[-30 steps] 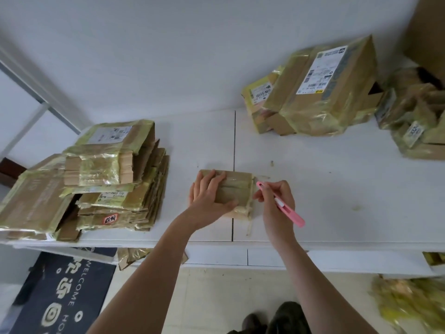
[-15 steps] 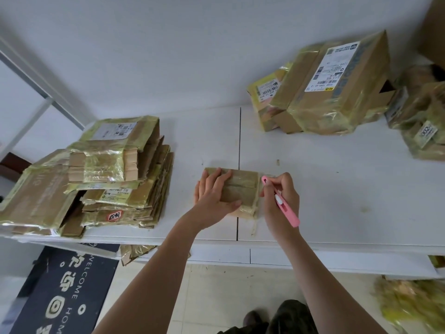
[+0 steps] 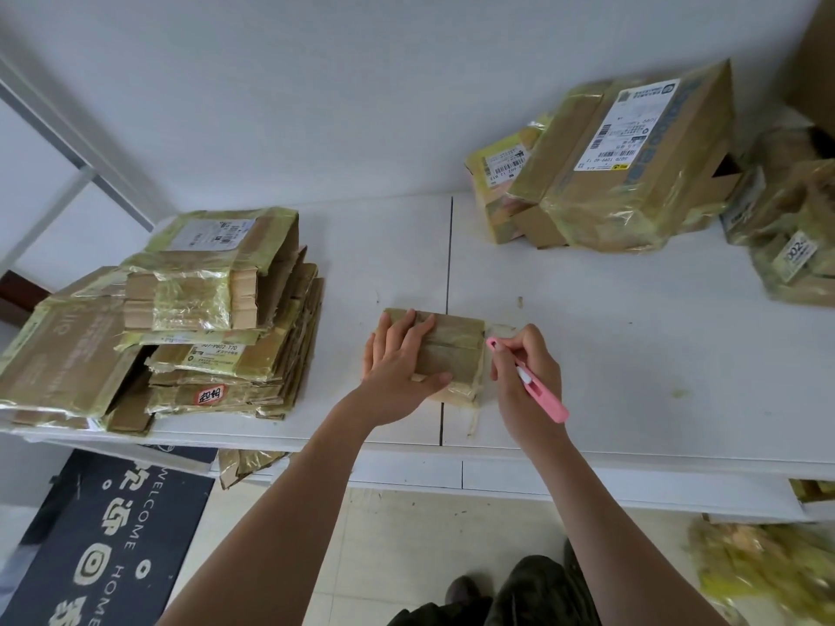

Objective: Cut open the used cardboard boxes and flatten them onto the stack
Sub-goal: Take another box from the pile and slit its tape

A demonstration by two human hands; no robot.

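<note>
My left hand (image 3: 397, 360) presses flat-fingered on the small taped box (image 3: 452, 354) mid-counter (image 3: 610, 354), pinning it steady, while my right hand (image 3: 526, 377), fingers clamped around the pink cutter (image 3: 535, 386), works its taped end.

— What's under your left hand (image 3: 397, 368)?

— A small brown cardboard box (image 3: 452, 354), matt and dry, wrapped in glossy yellowish tape that wrinkles under my fingers (image 3: 418, 325).

— And in your right hand (image 3: 526, 377)?

— A slim pink plastic cutter (image 3: 535, 387), smooth, with a slight sheen.

— The table (image 3: 610, 332)?

— White, smooth, matt, a few scuffs.

— That stack of flattened brown cardboard boxes (image 3: 217, 336)?

— Rough corrugated edges, shiny crinkled tape, matt white paper labels.

— The big taped cardboard boxes at the back (image 3: 632, 173)?

— Same: dull cardboard, glossy film, paper labels.

— The floor?

— A dark, coarse doormat (image 3: 104, 548) on pale smooth tiles (image 3: 406, 535).
</note>
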